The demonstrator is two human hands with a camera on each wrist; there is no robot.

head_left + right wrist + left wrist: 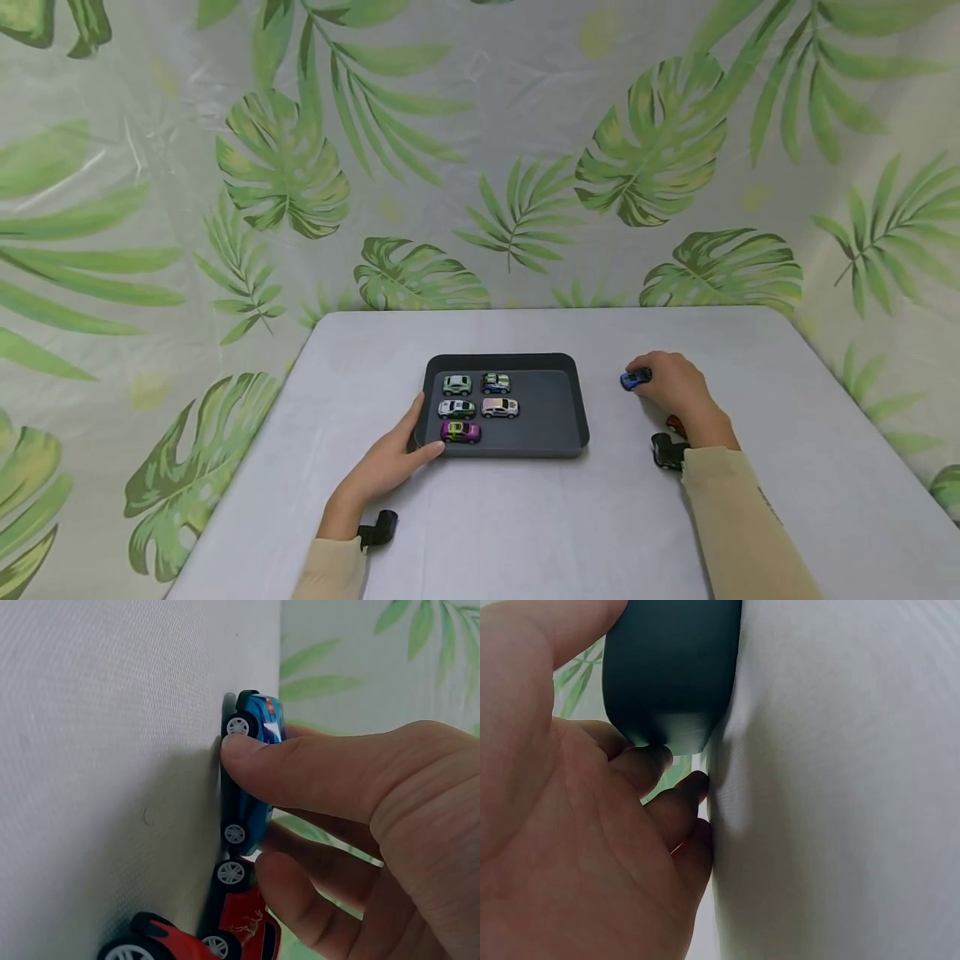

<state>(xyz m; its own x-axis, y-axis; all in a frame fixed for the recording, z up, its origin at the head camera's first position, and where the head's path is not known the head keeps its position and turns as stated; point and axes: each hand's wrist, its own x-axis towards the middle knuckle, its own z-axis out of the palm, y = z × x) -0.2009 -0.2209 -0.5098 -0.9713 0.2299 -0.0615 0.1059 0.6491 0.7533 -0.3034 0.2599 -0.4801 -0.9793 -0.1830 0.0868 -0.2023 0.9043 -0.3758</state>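
My right hand point(678, 390) pinches a blue toy car point(636, 379) between thumb and fingers, to the right of a dark grey tray point(551, 412). In the right wrist view the thumb lies across the blue car's side, close over the white surface. Two red toy cars, one with a gold pattern point(244, 919) and one lower down point(180, 941), are near the fingers. At the tray's near left corner, my left hand point(378, 467) holds it, thumb by the front rim and fingers along the left side. In the left wrist view the fingers curl beside the tray wall point(675, 667).
Inside the tray, toward its left, stand several toy cars, among them a purple one point(461, 432) and a white-and-pink one point(500, 407). A white cloth covers the table point(510, 533). Behind it hangs a leaf-patterned curtain point(525, 108).
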